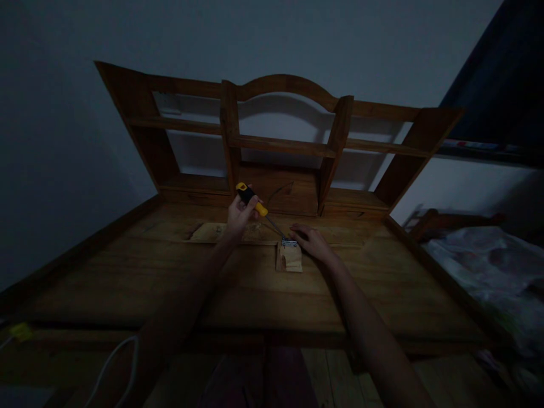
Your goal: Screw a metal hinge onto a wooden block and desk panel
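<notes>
My left hand is closed around the yellow and black handle of a screwdriver. Its shaft slants down to the right, and the tip meets a small metal hinge. The hinge lies along the top edge of a small wood block on the desk. Beside the hinge on the right is my right hand, fingers bent toward it; whether they pinch anything is too dark to tell. A longer pale wood board lies behind the block, partly hidden by my left hand.
A wooden desk carries a shelf unit along the wall. At the right, a pile covered in translucent plastic stands beside the desk. A white cable loops at the lower left, near a yellow object.
</notes>
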### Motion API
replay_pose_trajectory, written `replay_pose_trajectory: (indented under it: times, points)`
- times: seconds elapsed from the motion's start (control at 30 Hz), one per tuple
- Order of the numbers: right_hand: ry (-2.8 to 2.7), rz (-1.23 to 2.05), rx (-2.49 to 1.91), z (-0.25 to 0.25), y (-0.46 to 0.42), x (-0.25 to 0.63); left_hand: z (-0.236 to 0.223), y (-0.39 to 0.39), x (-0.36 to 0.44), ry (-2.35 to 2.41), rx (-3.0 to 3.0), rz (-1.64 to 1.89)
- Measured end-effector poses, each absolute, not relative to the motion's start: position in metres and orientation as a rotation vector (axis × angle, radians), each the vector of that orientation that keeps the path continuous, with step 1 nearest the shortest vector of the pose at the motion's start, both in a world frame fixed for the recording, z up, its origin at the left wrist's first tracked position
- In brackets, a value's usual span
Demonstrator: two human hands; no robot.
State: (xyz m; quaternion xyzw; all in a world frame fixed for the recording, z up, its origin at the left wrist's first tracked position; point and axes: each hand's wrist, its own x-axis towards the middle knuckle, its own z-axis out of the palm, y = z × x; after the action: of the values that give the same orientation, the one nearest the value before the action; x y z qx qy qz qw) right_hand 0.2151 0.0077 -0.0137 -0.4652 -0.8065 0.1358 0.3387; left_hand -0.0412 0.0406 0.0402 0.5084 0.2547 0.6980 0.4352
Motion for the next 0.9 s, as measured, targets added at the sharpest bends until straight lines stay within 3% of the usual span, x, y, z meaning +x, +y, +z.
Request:
replay_pose_trajectory:
  times: [0.9]
  points:
    - [-2.074,0.404,-1.223,-0.0133,0.0097,0.2147,0.0424,0.0415,-0.0451,0.591,1.274,1.722]
